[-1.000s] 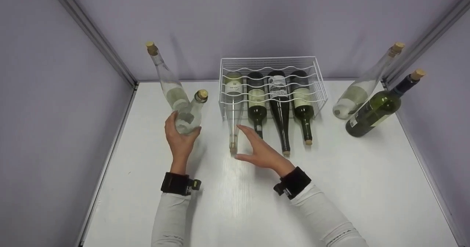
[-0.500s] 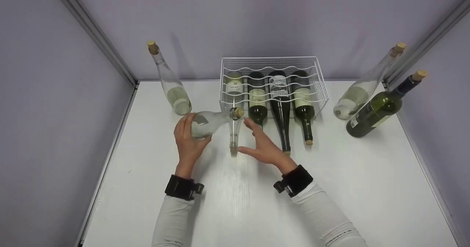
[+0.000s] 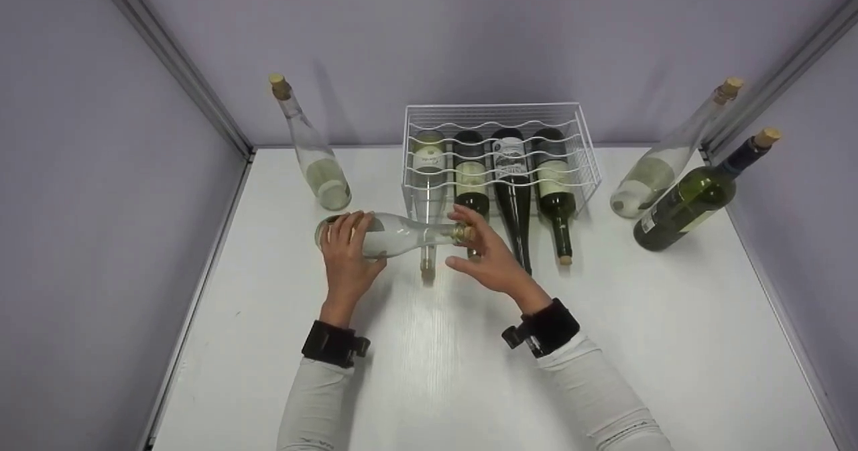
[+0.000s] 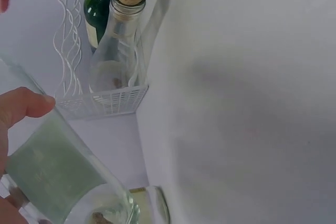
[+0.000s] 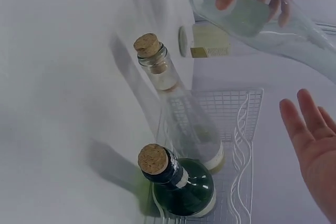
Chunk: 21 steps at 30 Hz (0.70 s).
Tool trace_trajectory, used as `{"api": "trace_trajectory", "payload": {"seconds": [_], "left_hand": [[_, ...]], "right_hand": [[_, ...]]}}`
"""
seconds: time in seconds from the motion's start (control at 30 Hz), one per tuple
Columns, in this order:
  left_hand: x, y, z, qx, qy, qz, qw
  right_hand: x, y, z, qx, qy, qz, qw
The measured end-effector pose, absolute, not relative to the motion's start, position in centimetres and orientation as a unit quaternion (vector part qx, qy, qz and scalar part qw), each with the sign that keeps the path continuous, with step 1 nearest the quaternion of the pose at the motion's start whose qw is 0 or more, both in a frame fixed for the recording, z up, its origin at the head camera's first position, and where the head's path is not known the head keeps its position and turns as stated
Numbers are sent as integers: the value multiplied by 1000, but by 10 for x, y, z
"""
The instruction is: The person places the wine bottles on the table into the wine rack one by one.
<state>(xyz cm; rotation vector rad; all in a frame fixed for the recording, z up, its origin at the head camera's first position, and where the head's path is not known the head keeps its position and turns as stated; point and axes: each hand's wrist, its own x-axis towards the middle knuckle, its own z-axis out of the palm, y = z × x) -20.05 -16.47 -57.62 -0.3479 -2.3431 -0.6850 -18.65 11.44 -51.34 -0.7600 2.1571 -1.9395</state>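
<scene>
Left of centre in the head view, the left hand (image 3: 345, 246) grips the base end of a corked clear bottle (image 3: 397, 235), held sideways; the right hand (image 3: 495, 263), fingers and thumb apart, is near its neck. At upper centre, the white wire rack (image 3: 493, 105) cradles one transparent bottle (image 3: 429, 179) and three dark bottles (image 3: 513, 186), necks pointing down-frame.

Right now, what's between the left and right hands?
In the head view, the held bottle spans from the left hand on its body to the right hand by its neck; a racked bottle passes beneath.
</scene>
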Motion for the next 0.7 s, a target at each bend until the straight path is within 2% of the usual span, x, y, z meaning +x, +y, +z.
{"api": "trace_trajectory", "payload": {"seconds": [0.23,0.47,0.7], "left_hand": [[-197,-167,-577,-140,-924,-196,297],[-197,-164,-575,-177,-926,-150,299],[-195,-160,-567,-197,-924,-120,306]], "right_hand": [[-172,112,-482,-267,760,-590,62],[-187,113,-517,-293,838,-459,27],[-184,109,-514,-281,901,-330,11]]}}
